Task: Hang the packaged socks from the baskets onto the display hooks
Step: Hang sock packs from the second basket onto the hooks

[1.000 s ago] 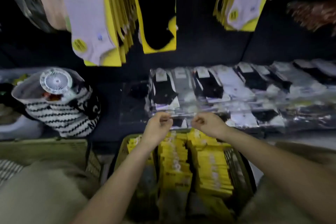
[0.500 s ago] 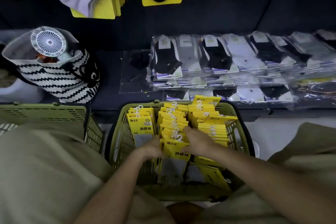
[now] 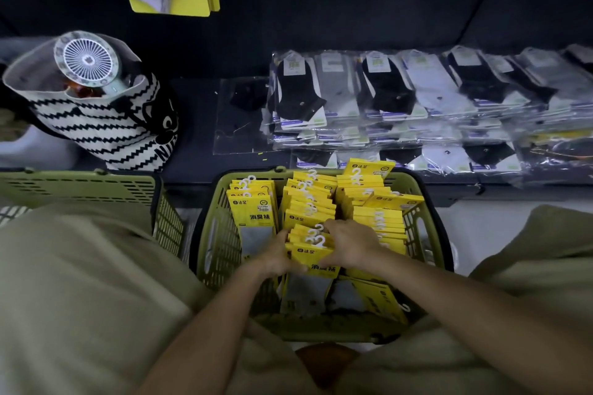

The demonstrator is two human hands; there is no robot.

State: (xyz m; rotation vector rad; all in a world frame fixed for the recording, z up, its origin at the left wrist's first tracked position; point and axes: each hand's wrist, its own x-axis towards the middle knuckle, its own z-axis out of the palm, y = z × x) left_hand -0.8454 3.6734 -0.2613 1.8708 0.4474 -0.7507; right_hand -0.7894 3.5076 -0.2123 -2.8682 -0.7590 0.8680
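Squeezing the packs [image 3: 309, 255] between them, the left hand [image 3: 272, 256] and right hand [image 3: 351, 245] hold 1 side each. Their tops point away from the person.

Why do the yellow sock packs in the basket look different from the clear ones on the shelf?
The yellow packs have yellow cards and white hooks; the clear packs are see-through bags. The yellow packs stand in rows in the basket; the clear packs lie flat on the shelf. The left hand and right hand grip yellow packs, not clear packs. Both kinds hold socks.

Dim, shadowy scene; wide-angle bending and soft blur at edges
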